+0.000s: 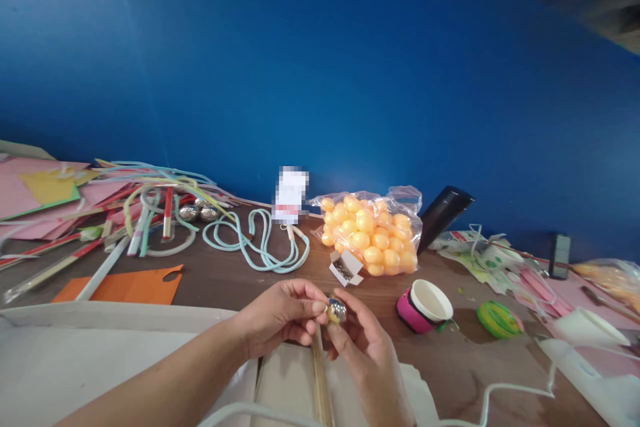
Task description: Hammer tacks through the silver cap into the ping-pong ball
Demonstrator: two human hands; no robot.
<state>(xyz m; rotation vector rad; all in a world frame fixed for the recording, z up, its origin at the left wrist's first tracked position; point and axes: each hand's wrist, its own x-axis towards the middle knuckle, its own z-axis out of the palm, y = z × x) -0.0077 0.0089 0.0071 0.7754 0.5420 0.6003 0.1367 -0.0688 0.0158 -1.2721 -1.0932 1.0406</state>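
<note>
Near the front of the table, my right hand [367, 350] grips a small shiny silver ball [338, 309] between thumb and fingers. Beside it, my left hand [283, 313] is closed in a pinch, its thumb and fingertip at the ball's left side. What that pinch holds is too small to make out. Under both hands runs a narrow wooden strip [321, 383], lying on pale card [285, 380]. Just beyond my hands stands a small open box [345, 268] with tiny dark pieces inside.
A clear bag of orange balls [370, 233] lies by the blue wall. To the right are a paper cup with a pink band [424, 307] and a green tape roll [497, 319]. Leftward lie a blue cord [260, 260], tangled strips and orange card [125, 285].
</note>
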